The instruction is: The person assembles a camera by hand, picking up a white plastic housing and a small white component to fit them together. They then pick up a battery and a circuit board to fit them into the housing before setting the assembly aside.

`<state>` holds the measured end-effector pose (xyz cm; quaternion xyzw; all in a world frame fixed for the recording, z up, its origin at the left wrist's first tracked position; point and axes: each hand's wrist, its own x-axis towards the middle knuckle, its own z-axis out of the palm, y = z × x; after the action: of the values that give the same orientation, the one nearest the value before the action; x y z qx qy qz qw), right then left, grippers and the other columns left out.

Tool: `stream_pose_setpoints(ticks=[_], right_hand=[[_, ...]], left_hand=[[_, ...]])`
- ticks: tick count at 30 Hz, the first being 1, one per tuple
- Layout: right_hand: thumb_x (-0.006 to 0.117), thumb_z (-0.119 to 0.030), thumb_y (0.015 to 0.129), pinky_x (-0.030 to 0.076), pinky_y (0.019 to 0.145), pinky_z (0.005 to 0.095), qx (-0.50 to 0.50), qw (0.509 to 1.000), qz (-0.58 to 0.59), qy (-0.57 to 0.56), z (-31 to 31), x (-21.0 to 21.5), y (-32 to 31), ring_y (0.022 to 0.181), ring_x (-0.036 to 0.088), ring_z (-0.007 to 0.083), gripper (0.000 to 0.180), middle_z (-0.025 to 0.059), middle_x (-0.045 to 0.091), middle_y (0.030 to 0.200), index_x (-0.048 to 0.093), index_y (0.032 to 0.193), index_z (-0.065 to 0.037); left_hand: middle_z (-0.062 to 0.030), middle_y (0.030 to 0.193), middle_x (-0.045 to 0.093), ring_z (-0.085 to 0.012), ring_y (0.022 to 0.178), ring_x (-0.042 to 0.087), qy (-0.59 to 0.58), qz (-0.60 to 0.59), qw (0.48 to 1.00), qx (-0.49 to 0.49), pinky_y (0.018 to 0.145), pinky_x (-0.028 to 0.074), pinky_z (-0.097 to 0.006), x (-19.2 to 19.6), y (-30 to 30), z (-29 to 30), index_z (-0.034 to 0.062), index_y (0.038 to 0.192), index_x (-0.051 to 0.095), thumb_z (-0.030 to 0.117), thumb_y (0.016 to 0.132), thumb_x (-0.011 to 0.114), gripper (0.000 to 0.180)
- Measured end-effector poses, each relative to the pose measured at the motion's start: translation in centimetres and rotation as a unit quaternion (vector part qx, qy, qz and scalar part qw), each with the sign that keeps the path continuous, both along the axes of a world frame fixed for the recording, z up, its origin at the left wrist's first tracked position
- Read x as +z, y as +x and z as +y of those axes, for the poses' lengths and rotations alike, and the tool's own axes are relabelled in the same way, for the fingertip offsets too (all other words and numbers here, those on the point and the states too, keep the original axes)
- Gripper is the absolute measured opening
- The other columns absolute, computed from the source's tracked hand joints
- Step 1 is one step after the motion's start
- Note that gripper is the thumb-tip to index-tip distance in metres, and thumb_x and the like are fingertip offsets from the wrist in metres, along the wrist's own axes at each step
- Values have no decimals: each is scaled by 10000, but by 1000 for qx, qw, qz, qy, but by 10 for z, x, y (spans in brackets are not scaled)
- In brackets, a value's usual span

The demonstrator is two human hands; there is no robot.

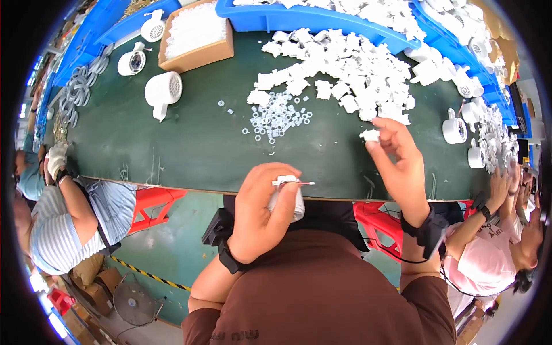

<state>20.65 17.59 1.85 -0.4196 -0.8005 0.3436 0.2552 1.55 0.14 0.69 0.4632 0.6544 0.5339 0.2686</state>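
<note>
My left hand (pixel 261 210) is closed around a small white tube (pixel 296 201) with a thin red-tipped nozzle (pixel 299 183), held just over the near edge of the dark green table (pixel 172 144). My right hand (pixel 399 155) is raised above the table and pinches a small white plastic part (pixel 370 135) between thumb and fingers. Beyond the hands lie a scatter of small white rings (pixel 277 119) and a big heap of white plastic parts (pixel 339 72).
A cardboard box (pixel 195 34) of white pieces and blue bins (pixel 299 17) stand at the back. White round housings (pixel 163 92) lie at left and right (pixel 455 129). One person sits at my left (pixel 63 207), another at my right (pixel 489 247). Red stools (pixel 152 204) stand under the table.
</note>
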Motion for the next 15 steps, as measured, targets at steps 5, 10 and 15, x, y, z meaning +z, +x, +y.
stream_pose_setpoints(ticks=[5, 10, 15], right_hand=[[639, 115, 932, 571, 839, 273, 137, 911, 214, -325, -44, -5, -25, 962, 668, 128, 365, 69, 661, 1077, 630, 1280, 4], [658, 105, 926, 570, 884, 282, 181, 975, 115, -59, -52, -5, -41, 1015, 668, 127, 383, 66, 675, 1134, 627, 1295, 5], [659, 87, 930, 559, 929, 308, 140, 926, 191, -295, -51, 10, -34, 1059, 689, 159, 381, 102, 706, 1158, 604, 1301, 19]], left_hand=[[-170, 1118, 709, -251, 954, 643, 16, -33, 998, -44, 894, 491, -354, 4, 9, 6, 6, 1010, 677, 64, 980, 593, 107], [-155, 1131, 704, -251, 961, 639, 6, 0, 999, -35, 870, 493, -348, 1, 4, 0, -5, 1008, 680, 85, 992, 590, 128], [-146, 1108, 696, -276, 966, 643, 6, 32, 996, 81, 885, 492, -357, -3, 2, -3, -10, 1054, 675, 103, 1011, 564, 164]])
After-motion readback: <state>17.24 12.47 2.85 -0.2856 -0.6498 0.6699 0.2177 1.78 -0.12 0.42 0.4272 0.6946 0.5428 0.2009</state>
